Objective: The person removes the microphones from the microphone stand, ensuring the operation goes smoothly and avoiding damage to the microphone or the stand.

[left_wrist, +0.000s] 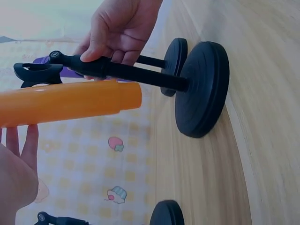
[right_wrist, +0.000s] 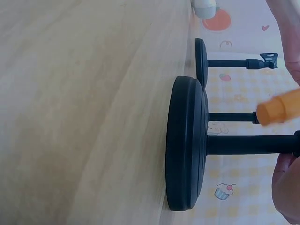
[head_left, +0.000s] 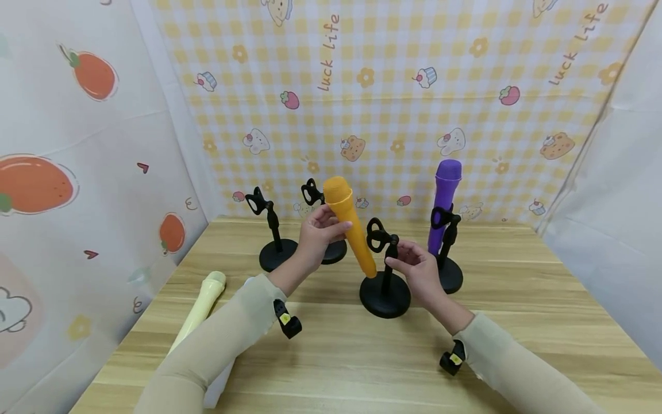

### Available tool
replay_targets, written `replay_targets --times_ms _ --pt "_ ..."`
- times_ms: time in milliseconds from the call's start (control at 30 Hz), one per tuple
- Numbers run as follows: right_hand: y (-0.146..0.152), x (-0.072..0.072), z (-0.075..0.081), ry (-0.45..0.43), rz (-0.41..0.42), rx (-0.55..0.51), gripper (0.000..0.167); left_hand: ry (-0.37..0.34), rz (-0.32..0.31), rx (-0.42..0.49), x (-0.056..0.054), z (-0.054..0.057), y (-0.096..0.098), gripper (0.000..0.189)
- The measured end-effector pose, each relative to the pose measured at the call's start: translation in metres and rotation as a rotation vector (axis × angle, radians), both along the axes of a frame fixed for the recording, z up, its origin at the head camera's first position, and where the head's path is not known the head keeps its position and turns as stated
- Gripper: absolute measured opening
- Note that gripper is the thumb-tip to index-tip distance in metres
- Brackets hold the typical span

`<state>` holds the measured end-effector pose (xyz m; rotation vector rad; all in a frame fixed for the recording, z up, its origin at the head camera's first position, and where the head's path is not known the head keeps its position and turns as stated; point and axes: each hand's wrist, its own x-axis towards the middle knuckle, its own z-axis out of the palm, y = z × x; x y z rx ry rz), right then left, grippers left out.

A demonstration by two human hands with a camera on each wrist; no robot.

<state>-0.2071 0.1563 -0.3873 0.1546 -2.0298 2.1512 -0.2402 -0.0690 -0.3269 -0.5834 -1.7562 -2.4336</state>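
My left hand (head_left: 315, 238) grips an orange microphone (head_left: 355, 238) by its upper handle, head up and tilted left. Its lower end hangs beside a black microphone stand (head_left: 385, 299), apart from the stand's clip (head_left: 378, 234) in the left wrist view. With thumb and fingers, my right hand (head_left: 421, 273) pinches that stand's post just below the clip. The orange microphone's end (right_wrist: 272, 112) also shows in the right wrist view, near the post (right_wrist: 248, 144). To the right, a purple microphone (head_left: 447, 178) stands upright at another black stand (head_left: 451, 276).
Two more black stands, a left one (head_left: 279, 256) and one partly behind my left hand (head_left: 335, 252), stand at the back. A pale yellow microphone (head_left: 204, 302) lies at the left, near a white object (head_left: 219, 385) partly hidden by my left sleeve. A patterned cloth (head_left: 393, 115) hangs behind the table.
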Motion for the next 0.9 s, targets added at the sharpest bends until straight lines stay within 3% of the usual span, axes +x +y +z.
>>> replay_targets --times_ms 900 --pt "0.0005 0.0012 -0.0015 0.022 0.024 -0.021 0.031 -0.137 0.090 -0.120 0.0076 -0.0020 -0.0097 0.038"
